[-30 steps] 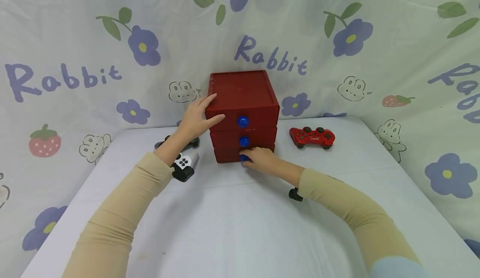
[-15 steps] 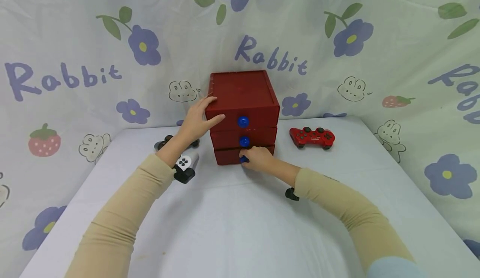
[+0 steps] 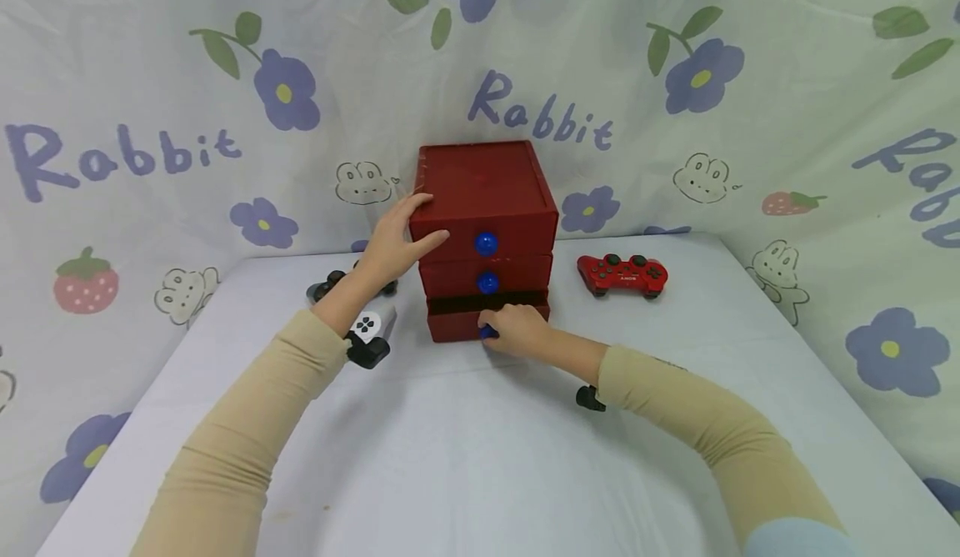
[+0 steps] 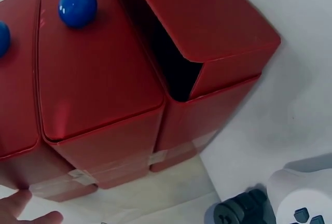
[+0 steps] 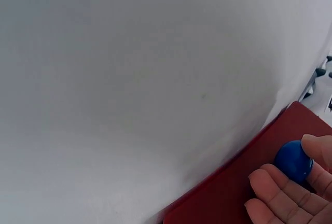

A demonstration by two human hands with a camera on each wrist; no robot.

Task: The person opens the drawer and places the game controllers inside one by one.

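The left hand [image 3: 393, 244] rests, fingers spread, at the upper left edge of the red cabinet [image 3: 483, 203], probably stiff and light enough to need steadying there, while centrally its bottom drawer [image 3: 454, 327] stands ajar, best held by the smooth, likely slippery blue knob [image 5: 293, 162] that the right hand [image 3: 519, 331], set lower, pinches.

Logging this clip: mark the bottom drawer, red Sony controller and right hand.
Bottom drawer [image 3: 453, 328], head view, front panel
Red Sony controller [image 3: 622, 274], head view, body centre
Right hand [image 3: 519, 330], head view, back of hand

glossy blue knobs [image 4: 78, 7], smooth red drawers [image 4: 98, 68]
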